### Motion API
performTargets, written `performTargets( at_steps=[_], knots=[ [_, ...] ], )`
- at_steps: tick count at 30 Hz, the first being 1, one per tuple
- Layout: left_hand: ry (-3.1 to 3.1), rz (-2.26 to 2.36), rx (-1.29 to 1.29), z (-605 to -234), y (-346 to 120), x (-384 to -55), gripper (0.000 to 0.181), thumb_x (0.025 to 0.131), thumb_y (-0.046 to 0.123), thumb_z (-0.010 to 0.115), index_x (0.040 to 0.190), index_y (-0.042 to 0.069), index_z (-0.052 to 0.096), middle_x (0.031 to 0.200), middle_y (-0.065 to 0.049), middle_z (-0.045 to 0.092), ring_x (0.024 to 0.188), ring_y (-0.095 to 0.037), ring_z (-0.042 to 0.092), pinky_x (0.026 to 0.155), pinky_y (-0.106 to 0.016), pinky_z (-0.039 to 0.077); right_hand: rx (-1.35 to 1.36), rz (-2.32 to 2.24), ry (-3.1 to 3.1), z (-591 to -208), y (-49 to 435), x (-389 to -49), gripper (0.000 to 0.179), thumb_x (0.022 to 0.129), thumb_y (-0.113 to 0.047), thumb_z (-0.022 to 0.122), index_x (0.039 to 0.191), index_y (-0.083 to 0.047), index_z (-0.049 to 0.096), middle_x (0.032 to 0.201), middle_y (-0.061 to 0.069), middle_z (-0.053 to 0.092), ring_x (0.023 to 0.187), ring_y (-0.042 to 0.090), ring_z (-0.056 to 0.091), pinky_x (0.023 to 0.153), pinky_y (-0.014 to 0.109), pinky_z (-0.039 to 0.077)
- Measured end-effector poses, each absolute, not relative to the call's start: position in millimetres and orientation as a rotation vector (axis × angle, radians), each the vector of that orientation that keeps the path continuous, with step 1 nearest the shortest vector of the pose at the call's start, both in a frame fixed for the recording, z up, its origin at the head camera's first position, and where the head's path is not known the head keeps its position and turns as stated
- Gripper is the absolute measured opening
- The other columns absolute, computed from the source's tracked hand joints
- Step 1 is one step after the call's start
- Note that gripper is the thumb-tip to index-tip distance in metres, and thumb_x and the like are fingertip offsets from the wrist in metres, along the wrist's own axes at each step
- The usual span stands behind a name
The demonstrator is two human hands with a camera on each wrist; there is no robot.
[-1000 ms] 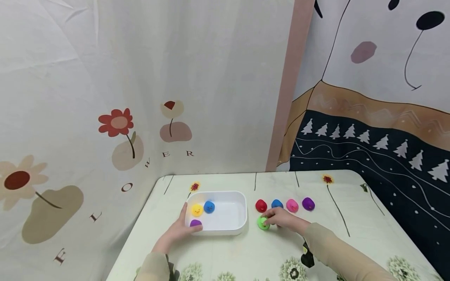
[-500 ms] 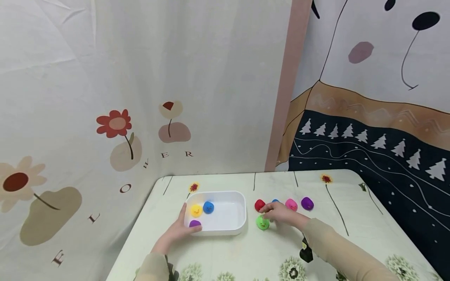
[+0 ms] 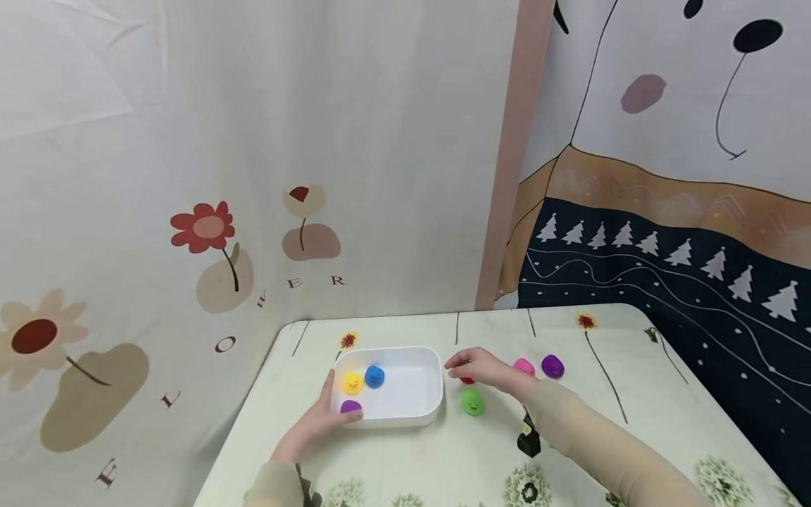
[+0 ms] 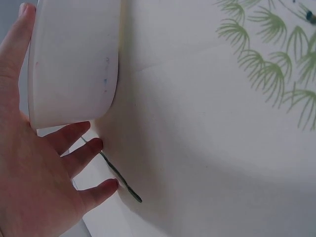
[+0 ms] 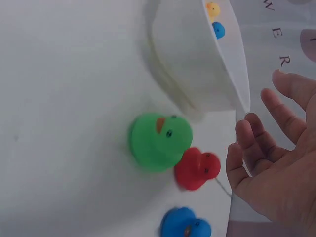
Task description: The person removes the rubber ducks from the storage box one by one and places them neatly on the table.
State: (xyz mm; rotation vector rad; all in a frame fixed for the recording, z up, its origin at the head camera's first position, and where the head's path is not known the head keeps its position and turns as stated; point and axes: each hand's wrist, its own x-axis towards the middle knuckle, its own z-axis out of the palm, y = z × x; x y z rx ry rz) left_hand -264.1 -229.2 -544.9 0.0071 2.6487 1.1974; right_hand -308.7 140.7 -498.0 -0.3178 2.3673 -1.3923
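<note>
A white plastic tub (image 3: pixel 412 421) stands on the table with a yellow rubber duck (image 3: pixel 352 383), a blue duck (image 3: pixel 374 376) and a partly covered purple duck (image 3: pixel 350 406) inside. My left hand (image 3: pixel 323 415) grips its near left corner, thumb along the near side and fingers at the end wall. Just past the tub's right end, my right hand (image 3: pixel 484 370) hovers above the table, fingers loosely bent and holding nothing. Below it are a green duck (image 3: pixel 472 402) and a mostly hidden red duck (image 5: pixel 196 169). Another blue duck (image 5: pixel 185 224) shows only in the right wrist view.
Right of my right hand, a pink duck (image 3: pixel 524 366) and another purple duck (image 3: pixel 553 366) stand on the flower-print tablecloth (image 3: pixel 589 394). A printed curtain (image 3: pixel 393 176) hangs behind the table's back edge.
My right hand has let go of the green duck, which stays on the table, and has moved up and left toward the tub. The left hand keeps its place on the tub.
</note>
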Motion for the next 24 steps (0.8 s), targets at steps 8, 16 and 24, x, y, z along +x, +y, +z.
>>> performTargets(
  at_steps=[8,16,24],
  knots=[
    [2.626,1.193,0.031,-543,-230,-263,0.119,0.080,0.047,0.076,0.155,0.012,-0.009,0.156,-0.029,0.008,0.139,-0.053,0.014,0.107,-0.068,0.017,-0.415,-1.385,2.337,-497,107,-312,0.023,0.091,-0.019,0.068,0.109,-0.005,0.070,0.100,0.000,0.067,0.091,0.017,0.060,0.081,0.045,0.051],
    [2.641,1.151,0.024,-536,-228,-259,0.121,0.079,0.045,0.078,0.155,0.010,-0.010,0.155,-0.031,0.011,0.137,-0.054,0.018,0.106,-0.068,0.021,-0.467,-1.368,2.331,-500,80,-316,0.026,0.091,-0.021,0.068,0.110,-0.004,0.070,0.097,-0.001,0.067,0.088,0.020,0.060,0.080,0.043,0.052],
    [2.661,1.130,0.032,-538,-229,-262,0.123,0.077,0.044,0.080,0.155,0.010,-0.009,0.155,-0.031,0.013,0.137,-0.053,0.020,0.106,-0.068,0.022,-0.526,-1.324,2.338,-492,53,-320,0.025,0.091,-0.020,0.068,0.109,-0.003,0.071,0.092,-0.002,0.067,0.080,0.016,0.058,0.071,0.034,0.050]
  ],
)
